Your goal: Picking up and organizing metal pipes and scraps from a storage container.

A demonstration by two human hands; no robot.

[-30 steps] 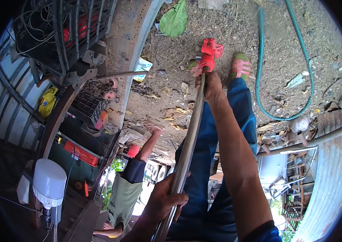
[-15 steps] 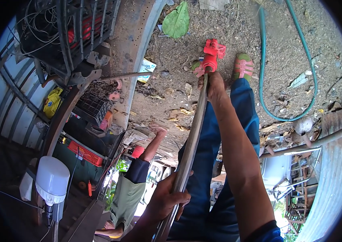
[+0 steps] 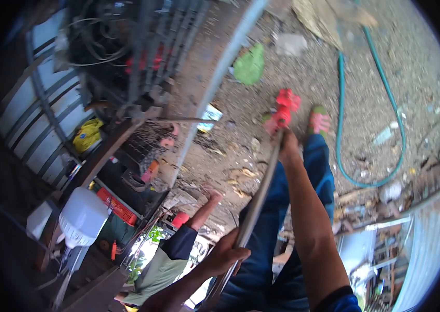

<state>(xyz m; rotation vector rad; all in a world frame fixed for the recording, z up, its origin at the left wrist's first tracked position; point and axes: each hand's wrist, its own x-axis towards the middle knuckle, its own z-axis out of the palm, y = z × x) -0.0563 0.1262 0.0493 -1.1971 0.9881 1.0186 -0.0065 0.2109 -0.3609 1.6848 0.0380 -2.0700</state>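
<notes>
A long metal pole point(image 3: 255, 210) runs from the lower edge up through the middle, with a bright red fitting point(image 3: 284, 107) on its far end. My right hand point(image 3: 288, 147) is closed round the pole just below the red fitting. Lower down the pole, my left hand point(image 3: 225, 255) wraps it with fingers and thumb. The pole slants in front of my blue trousers point(image 3: 317, 161). The red fitting shows above my feet, in pink and green footwear point(image 3: 319, 120); its fine shape is blurred.
A green hose point(image 3: 339, 114) loops over the dirt ground at right, near a large green leaf point(image 3: 249, 64). At left are a white bulb lamp point(image 3: 83, 216), a red basket point(image 3: 117, 206) and metal racks. Another person, in a pale green garment point(image 3: 157, 275), stands at lower left.
The view has shifted and blurred, so the surroundings sit lower and further right. Both hands keep their hold on the pole, with the red fitting now lower in the picture.
</notes>
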